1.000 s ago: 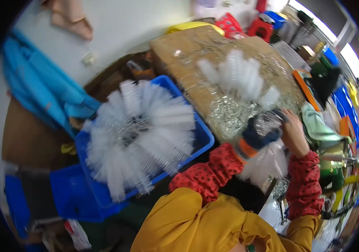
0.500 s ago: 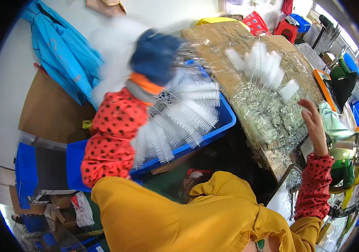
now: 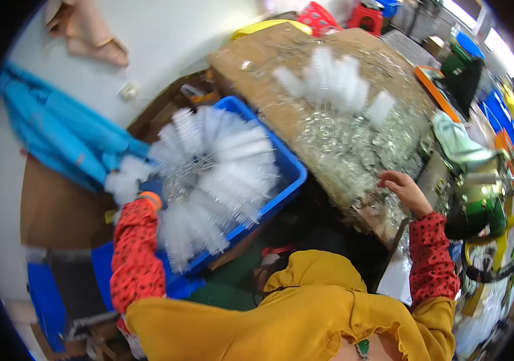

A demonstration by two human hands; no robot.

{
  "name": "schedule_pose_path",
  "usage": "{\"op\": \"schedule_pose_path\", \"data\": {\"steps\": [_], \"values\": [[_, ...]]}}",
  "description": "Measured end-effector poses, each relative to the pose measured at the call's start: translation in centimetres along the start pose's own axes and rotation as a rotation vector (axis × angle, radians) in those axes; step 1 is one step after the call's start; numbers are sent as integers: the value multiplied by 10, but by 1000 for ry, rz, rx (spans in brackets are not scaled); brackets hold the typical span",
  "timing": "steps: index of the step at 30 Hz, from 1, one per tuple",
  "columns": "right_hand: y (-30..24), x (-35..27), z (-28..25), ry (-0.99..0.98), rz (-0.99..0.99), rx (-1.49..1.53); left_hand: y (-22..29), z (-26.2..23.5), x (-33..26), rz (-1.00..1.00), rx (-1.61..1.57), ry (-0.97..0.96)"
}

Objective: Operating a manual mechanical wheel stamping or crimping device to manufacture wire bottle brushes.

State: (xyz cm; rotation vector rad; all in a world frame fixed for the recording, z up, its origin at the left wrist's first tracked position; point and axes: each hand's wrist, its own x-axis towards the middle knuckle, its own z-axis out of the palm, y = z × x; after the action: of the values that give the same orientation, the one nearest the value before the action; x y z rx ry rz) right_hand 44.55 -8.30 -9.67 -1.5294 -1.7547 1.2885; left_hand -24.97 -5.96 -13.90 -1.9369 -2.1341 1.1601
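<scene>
A blue tub [image 3: 293,174] holds a ring of white-bristled wire brushes [image 3: 233,150], their bristles outward and their thin wire stems gathered in the middle. My left hand [image 3: 153,188], in a dark blue glove with an orange cuff, is low at the tub's left side. It is closed round a bunch of brushes [image 3: 126,177], whose white bristles point away to the left; motion blurs it and the fingers are partly hidden. Bare and empty, my right hand [image 3: 406,191] hovers by the near right part of the workbench [image 3: 251,57], fingers loosely bent and apart.
More white brushes [image 3: 329,81] lie fanned on the bench, among crumpled clear plastic film [image 3: 347,150]. A green machine [image 3: 476,210] with a yellow-and-black wheel stands at the right. Left of the tub are a light blue garment [image 3: 58,132] and brown cardboard [image 3: 58,210].
My left hand has come down from above the tub to its left side, bringing the bunch of brushes along. My right hand has lowered slightly, its fingers now more bent. The view has shifted too.
</scene>
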Motion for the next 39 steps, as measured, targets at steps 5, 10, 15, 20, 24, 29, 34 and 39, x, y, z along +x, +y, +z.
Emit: {"op": "schedule_pose_path", "data": {"steps": [5, 10, 15, 20, 24, 29, 34, 39], "values": [[0, -4, 1, 12, -11, 37, 32, -176, -31, 193, -68, 506], [-11, -6, 14, 25, -51, 12, 196, -283, 2, 789, 8, 1256], [-16, 7, 14, 239, -251, -378, 317, -329, 110, 707, 838, 1687], [-8, 78, 6, 436, -448, -860, 392, -324, 148, 1240, 384, 1645], [8, 145, 16, 527, -646, -965, 396, -310, 126, 1477, -350, 1227], [27, 156, 7, 306, -574, -1245, 343, -330, 101, 1354, -58, 1138], [-31, 133, -42, 886, -781, -828, 306, -412, 64, 1058, -903, 1500], [-98, 101, -57, 1021, -721, 176, 300, -469, 7, 1532, -1939, 978]]}}
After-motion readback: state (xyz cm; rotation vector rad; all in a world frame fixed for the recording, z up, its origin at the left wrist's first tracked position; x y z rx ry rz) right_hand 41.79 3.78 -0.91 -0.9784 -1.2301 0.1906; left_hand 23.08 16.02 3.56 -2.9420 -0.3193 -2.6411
